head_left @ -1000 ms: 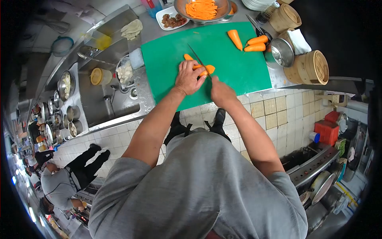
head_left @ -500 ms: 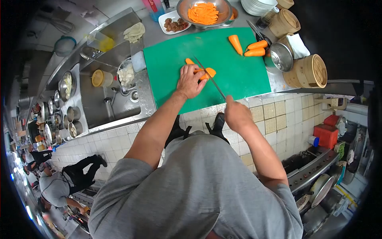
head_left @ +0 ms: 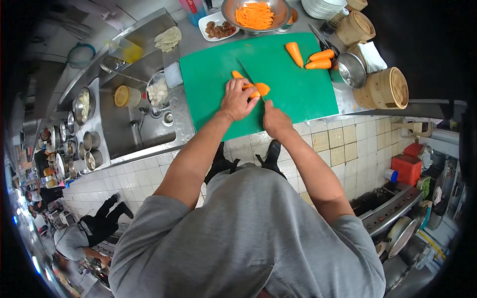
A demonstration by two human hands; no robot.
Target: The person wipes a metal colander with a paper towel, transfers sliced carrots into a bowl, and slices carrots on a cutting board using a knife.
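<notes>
On the green cutting board (head_left: 298, 94), my left hand (head_left: 237, 100) presses a carrot (head_left: 252, 92) down with bent fingers. My right hand (head_left: 276, 120) is closed around the handle of a knife (head_left: 245, 70), whose blade lies against the carrot beside my left fingertips. Cut orange pieces (head_left: 262, 89) rest just right of the blade, and another orange piece (head_left: 237, 74) shows above my left hand. Three whole carrots (head_left: 294, 53) lie at the board's upper right. Above the board, a metal bowl (head_left: 228, 11) holds orange strips.
A white dish (head_left: 203, 22) of brown pieces stands behind the board. To the left is a sink (head_left: 117, 131) with containers. Scissors (head_left: 324, 41), a metal bowl (head_left: 349, 71) and bamboo steamers (head_left: 382, 89) stand to the right. A co-worker (head_left: 74, 241) is at the lower left.
My right hand pulled back toward me with the knife, then moved forward and left again. The blade now reaches farther up the board. The co-worker at the lower left has shifted.
</notes>
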